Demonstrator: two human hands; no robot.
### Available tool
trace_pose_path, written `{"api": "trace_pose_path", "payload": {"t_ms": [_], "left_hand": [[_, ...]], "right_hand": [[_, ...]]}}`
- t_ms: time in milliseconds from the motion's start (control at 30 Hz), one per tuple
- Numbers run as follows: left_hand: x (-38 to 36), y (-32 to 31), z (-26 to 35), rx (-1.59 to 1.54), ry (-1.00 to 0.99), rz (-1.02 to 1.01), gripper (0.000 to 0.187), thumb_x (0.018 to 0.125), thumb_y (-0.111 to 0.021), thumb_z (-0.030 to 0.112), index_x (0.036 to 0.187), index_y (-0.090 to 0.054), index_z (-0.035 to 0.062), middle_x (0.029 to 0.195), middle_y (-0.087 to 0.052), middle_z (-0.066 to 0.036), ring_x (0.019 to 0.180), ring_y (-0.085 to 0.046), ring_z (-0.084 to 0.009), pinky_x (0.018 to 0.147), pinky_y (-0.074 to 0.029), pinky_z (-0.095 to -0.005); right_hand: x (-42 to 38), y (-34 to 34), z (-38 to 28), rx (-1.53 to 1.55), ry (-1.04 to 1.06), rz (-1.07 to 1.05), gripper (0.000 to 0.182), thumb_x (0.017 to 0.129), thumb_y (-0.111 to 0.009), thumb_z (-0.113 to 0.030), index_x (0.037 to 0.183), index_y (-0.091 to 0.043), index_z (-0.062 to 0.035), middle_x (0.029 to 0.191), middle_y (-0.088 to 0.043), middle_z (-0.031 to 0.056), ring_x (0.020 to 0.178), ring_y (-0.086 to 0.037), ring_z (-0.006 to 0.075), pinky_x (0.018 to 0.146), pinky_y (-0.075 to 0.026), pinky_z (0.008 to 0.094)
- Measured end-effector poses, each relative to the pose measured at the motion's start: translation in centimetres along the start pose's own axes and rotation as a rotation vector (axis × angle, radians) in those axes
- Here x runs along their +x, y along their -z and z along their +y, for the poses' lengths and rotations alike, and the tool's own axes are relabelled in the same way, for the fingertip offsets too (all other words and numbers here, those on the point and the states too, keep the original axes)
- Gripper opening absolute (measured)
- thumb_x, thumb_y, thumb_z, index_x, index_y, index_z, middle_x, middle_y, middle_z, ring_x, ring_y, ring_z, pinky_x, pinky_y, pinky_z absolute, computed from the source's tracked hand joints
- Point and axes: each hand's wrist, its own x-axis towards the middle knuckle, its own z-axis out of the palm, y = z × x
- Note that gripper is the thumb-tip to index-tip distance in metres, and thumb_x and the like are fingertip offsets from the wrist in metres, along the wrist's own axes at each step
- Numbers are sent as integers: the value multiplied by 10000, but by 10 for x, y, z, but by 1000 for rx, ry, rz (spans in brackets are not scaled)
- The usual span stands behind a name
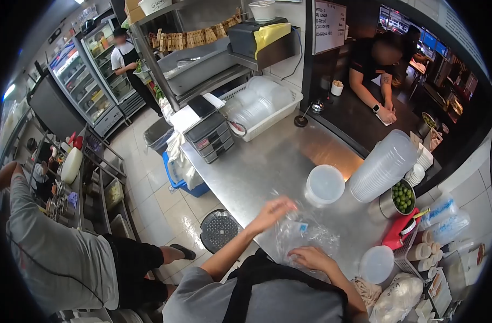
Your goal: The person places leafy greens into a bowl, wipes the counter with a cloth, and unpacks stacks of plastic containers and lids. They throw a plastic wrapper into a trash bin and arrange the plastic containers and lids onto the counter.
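Note:
A crinkled clear plastic bag [322,237] with a small blue mark lies spread at the counter's near edge, in front of my body. My left hand [274,214] is at its upper left, with the fingers closed on the film and the fingertips slightly blurred. Lower down, my right hand [313,258] curls its fingers over the bag's near part. Just beyond the bag stands a round translucent tub [325,184]. A tall stack of clear plastic containers [383,164] leans beside it on the right.
The steel counter [256,161] holds a white basket [267,121] of plastic lids and a black drawer unit [211,137]. At right are a pot of limes [402,198] and a white-lidded tub [376,264]. A person in grey [63,253] stands left; another leans at the pass window [372,81].

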Motion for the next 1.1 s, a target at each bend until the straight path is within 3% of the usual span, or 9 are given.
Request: {"api": "trace_pose_path", "payload": {"t_ms": [167,333,533,600,667,733,800,1000,1100], "left_hand": [[-25,-53,-42,647,144,-674,423,916,-411,400,1238,-510,144,1436,-247,-67,1336,-158,-280,1045,-186,-479],[-40,-45,-73,897,50,-728,532,806,-564,431,1292,-434,261,1433,-248,-36,1342,-95,-337,1012,-131,-616],[-46,-58,-67,1233,-57,-831,575,640,-722,419,1155,-558,225,1404,-271,-14,1334,-102,-335,944,-205,-685],[-40,-69,-61,1387,-33,-882,581,599,-735,444,1117,-588,227,1368,-314,-20,1318,-147,-336,919,-223,-698],[-46,-77,-85,1474,-274,-651,591,567,-740,464,1094,-598,237,1318,-360,-35,1292,-193,-340,888,-280,-675],[-38,-87,-68,1420,-188,-697,579,554,-748,448,1065,-613,213,1257,-421,-70,1252,-287,-318,846,-363,-599],[-28,-78,-98,1344,-134,-616,544,559,-753,419,1023,-622,168,1152,-503,-91,1131,-426,-316,792,-416,-524],[3,-62,-109,669,-29,71,306,641,-686,193,907,-604,67,823,-606,-115,713,-597,-295,675,-481,-378],[17,-63,-111,161,24,357,260,642,-627,65,894,-567,34,786,-587,-78,693,-573,-220,674,-469,-335]], "right_hand": [[16,-11,10,-50,59,-17,417,867,-482,-387,1144,-551,-84,1144,-559,153,1065,-516,319,901,-401,383],[-50,29,-12,-265,-4,-8,576,823,-505,-519,1120,-550,-29,1181,-513,213,1085,-504,309,904,-400,407],[-68,43,0,-370,-418,39,349,845,-507,-363,840,-640,-40,802,-635,171,824,-618,319,739,-481,432],[-61,26,38,-477,-244,36,289,818,-510,-272,722,-627,-26,644,-609,135,679,-625,304,640,-497,428],[-50,42,15,-387,-439,-402,223,770,-549,-207,709,-600,1,646,-610,111,645,-616,229,598,-496,398],[-37,44,15,-82,39,-782,228,790,-560,-205,724,-594,11,638,-606,65,643,-600,164,581,-493,344],[-19,35,35,234,377,-755,283,839,-566,-277,798,-643,-8,792,-646,81,799,-593,152,715,-479,317],[-38,28,13,1667,537,340,513,917,-454,-348,1368,-308,-151,1274,-455,118,984,-541,195,840,-444,345],[-46,22,24,1810,607,839,666,924,-429,-343,1419,4,-236,1429,-237,97,1030,-515,260,901,-412,385]]}}
